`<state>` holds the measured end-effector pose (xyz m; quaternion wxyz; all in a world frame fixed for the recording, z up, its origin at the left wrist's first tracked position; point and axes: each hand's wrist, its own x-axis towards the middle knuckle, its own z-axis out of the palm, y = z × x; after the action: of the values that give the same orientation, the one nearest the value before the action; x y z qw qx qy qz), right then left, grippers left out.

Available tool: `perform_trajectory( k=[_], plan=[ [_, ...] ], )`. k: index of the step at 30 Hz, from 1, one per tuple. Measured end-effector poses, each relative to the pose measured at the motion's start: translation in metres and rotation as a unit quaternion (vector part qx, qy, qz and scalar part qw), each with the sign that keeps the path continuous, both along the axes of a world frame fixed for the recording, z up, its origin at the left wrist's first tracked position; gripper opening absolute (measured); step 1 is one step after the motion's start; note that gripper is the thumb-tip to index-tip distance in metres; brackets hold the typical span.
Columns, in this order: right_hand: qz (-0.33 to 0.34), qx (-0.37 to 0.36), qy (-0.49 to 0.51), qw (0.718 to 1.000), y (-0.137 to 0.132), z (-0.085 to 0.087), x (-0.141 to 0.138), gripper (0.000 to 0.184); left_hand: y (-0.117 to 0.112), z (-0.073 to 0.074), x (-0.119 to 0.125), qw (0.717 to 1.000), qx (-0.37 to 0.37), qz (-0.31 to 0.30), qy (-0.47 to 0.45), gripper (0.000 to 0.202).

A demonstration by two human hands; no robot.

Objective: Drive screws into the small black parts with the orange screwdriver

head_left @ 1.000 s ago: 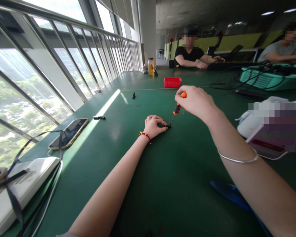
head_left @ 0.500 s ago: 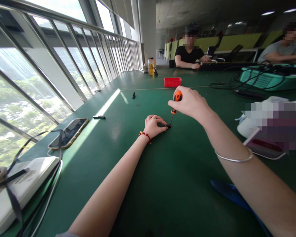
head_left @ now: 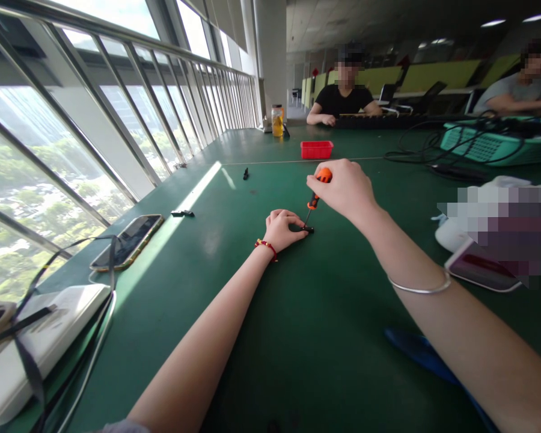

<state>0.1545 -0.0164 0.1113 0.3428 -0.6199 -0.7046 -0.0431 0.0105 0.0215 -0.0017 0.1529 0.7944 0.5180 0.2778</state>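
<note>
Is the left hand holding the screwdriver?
No, the right hand grips the screwdriver; the left hand pins a small black part.

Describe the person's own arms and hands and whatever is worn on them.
Both forearms are bare and neither hand is gloved. The left hand has a red beaded bracelet at its wrist; the right hand has a thin silver bangle. A grey sleeve edge shows on the left upper arm.

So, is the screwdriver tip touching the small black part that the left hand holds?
Touching. The head view shows the screwdriver tip ending on the small black part, no gap, beside the left hand.
</note>
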Motion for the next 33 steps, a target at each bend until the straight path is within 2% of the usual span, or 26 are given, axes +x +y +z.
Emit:
perform_trajectory(
  k=[13, 21, 25, 28, 31, 33],
  plan=[
    [-0.001, -0.013, 0.007, 1.0, 0.0024, -0.002, -0.0002, 0.023, 0.0001, -0.0001, 0.0, 1.0, 0.001, 0.0, -0.002, 0.015],
    [0.017, -0.038, 0.034, 0.999, 0.0031, -0.0025, 0.0003, 0.016, -0.0001, -0.0002, -0.0002, 1.0, 0.003, 0.0, 0.001, 0.015],
    [0.022, -0.025, 0.037, 0.999, 0.0029, -0.0027, 0.0, 0.024, -0.0007, 0.0009, -0.0001, 1.0, -0.003, 0.001, 0.005, 0.014],
    [0.028, -0.024, 0.013, 0.999, 0.0023, -0.0017, 0.0008, 0.019, -0.0012, 0.0016, 0.0, 1.0, -0.003, 0.002, 0.008, 0.015],
    [0.008, -0.007, 0.001, 1.0, 0.0013, -0.0004, 0.0009, 0.03, -0.0014, 0.0016, 0.0, 1.0, -0.002, 0.002, 0.006, 0.015],
    [-0.003, 0.002, -0.004, 1.0, 0.0004, 0.0003, 0.0004, 0.03, -0.0014, 0.0015, 0.0, 1.0, -0.003, 0.001, 0.003, 0.015]
  ],
)
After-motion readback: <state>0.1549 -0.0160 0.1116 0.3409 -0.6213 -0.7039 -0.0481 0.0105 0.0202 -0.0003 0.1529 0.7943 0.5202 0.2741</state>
